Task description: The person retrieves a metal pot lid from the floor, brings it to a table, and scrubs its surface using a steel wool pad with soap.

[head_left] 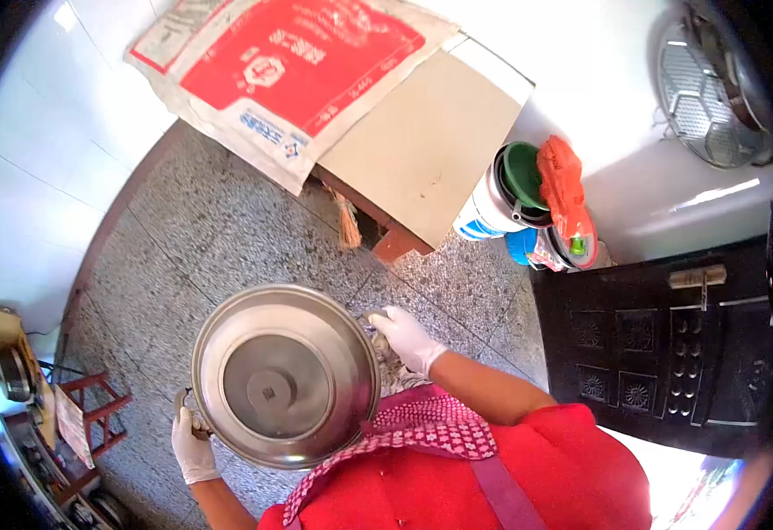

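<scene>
A large round metal pot (364, 402) with a lid (219, 371) on it is held in front of my body, above the speckled floor. The lid has a see-through middle and a round knob. My left hand (194, 449), in a white glove, is closed around the pot's handle at the lower left. On the opposite side, my gloved right hand (407, 340) grips the other handle, its fingers partly hidden. A greyish crumpled cloth (391, 360) shows between the right hand and the pot.
Ahead stands a beige-topped table (422, 146) with a red and white sack (298, 66) over it. Buckets (490, 208) and a red plastic bag (563, 185) sit to its right. A dark door (643, 349) is at right, a reddish wooden stool (99, 406) at left.
</scene>
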Motion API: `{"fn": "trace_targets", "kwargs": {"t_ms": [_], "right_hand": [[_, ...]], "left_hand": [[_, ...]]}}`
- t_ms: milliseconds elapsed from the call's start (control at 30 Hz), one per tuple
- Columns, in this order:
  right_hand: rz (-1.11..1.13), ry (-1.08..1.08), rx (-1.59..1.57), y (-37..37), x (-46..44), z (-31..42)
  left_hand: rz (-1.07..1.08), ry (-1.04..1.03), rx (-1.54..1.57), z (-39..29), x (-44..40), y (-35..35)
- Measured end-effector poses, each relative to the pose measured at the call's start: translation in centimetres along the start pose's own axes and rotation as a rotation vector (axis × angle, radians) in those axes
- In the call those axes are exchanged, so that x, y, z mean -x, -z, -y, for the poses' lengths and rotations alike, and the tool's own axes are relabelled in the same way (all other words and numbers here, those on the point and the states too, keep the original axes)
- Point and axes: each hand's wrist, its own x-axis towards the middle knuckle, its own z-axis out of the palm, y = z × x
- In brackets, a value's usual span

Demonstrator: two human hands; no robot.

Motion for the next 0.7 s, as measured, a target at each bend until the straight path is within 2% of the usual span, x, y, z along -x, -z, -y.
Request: {"fn": "trace_targets", "kwargs": {"t_ms": [33, 67, 233, 300, 400, 467, 533, 567, 600, 667, 700], "right_hand": [[-0.083, -0.069, 0.002, -0.8, 0.9, 2.5], [-0.067, 0.121, 0.099, -0.6, -0.1, 2.2], [-0.163, 0.267, 0.016, -0.2, 2.4, 10.0], [-0.104, 0.392, 0.140, 2.5, 0.3, 10.3], [-0.093, 0.298, -0.220, 5.1, 2.5, 15.1], [-0.182, 0.356, -0.142, 9.8, -1.5, 15.5], [-0.173, 0.261, -0.031, 13.4, -0.5, 19.5], [-0.246, 0.223, -0.116, 14.6, -0.6, 21.2], [-0.326, 0.210, -0.073, 16.4, -1.4, 22.5], [-0.299, 0.236, -0.107, 21.1, -4.4, 24.2], [-0.292, 0.229, -0.107, 23.3, -5.7, 25.2]], "left_hand": [[0.037, -0.012, 0.029, -2.0, 1.3, 0.1], [-0.013, -0.016, 0.070, -3.1, 1.2, 0.1], [0.086, -0.090, 0.163, -9.2, 2.6, -4.0], [0.133, -0.124, 0.197, -10.5, 2.5, -5.8], [0.261, -0.159, 0.055, -12.6, 2.4, -10.5], [0.352, -0.157, 0.108, -12.9, 0.4, -14.1], [0.376, -0.120, 0.075, -13.7, 1.3, -19.9], [0.367, -0.103, 0.059, -13.6, 1.1, -22.4], [0.371, -0.081, 0.086, -13.0, 0.1, -24.5], [0.373, -0.015, 0.131, -11.9, -1.5, -29.2], [0.453, 0.015, 0.168, -11.3, -2.0, -31.3]]}}
